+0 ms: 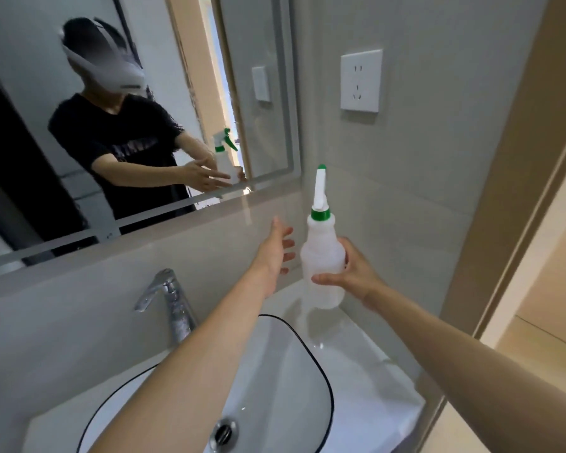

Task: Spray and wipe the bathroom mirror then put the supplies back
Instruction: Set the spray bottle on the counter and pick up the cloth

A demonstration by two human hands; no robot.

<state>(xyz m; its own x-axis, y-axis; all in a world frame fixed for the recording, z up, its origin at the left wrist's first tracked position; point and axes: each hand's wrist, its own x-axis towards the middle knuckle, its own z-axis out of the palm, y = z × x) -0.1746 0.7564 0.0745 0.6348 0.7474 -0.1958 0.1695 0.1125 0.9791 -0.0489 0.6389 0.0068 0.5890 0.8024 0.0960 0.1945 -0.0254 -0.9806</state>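
A white spray bottle (322,256) with a green collar and green-tipped trigger head stands upright in the air above the back right corner of the counter. My right hand (350,273) grips its body from the right, thumb across the front. My left hand (276,248) is stretched out just left of the bottle, fingers straight and spread, not touching it. The mirror (128,109) covers the wall at upper left and reflects the person, both hands and the bottle. No cloth is in view.
A white basin (275,371) with a black rim and a metal drain (224,434) lies below my arms. A chrome tap (167,302) stands at its back left. A white wall socket (361,80) is on the tiled wall at right. A door frame (520,191) runs down the right side.
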